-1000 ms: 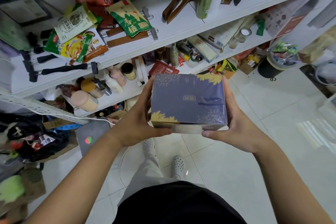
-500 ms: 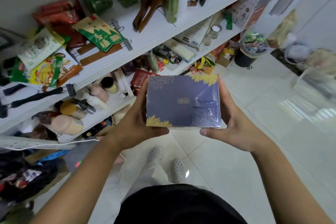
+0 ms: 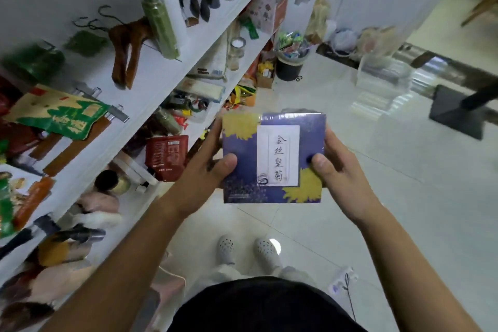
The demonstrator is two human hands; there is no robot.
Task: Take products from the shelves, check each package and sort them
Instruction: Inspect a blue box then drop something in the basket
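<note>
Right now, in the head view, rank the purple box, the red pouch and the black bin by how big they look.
1. purple box: largest, though nearest the camera.
2. red pouch: clearly smaller.
3. black bin: smallest as seen, but farthest away, so its true size is unsure.
</note>
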